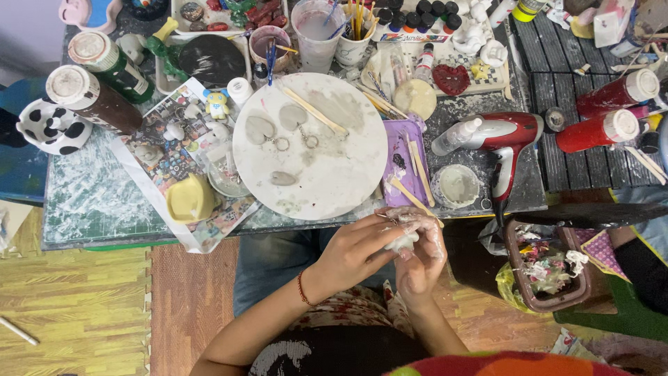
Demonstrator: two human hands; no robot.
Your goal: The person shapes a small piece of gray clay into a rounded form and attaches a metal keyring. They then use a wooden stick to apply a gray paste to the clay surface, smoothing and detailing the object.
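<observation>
Cluttered from edge to edge, the surface (90,202) is smeared white with dried clay and crowded with craft gear. At its middle sits a round white board (327,174) carrying flat grey clay heart shapes (260,129) with small metal rings beside them, and a wooden stick (314,111) lies across its top. Just right of the board is a purple tray (402,174) with more wooden sticks on it, then a small round dish (458,185) of grey clay and a red hair dryer (506,139) lying on its side. Two red bottles (605,111) lie farther right. On the left stand two tall capped bottles (97,76), a black-and-white panda cup (52,129) and a yellow holder (189,200) on a printed sheet. Cups with brushes (355,31) stand along the far edge.

Below the near edge of the surface, above the person's lap, both hands come together. The left hand (355,251), with a red bracelet (302,287) at the wrist, curls its fingers around a small lump of white clay (403,241). The right hand (421,254), coated in pale clay, pinches the same lump from the other side, so the clay is pressed between the fingertips of both. A brown basket (550,268) of scraps stands on the floor to the right, and yellow floor mats (69,306) lie to the left.
</observation>
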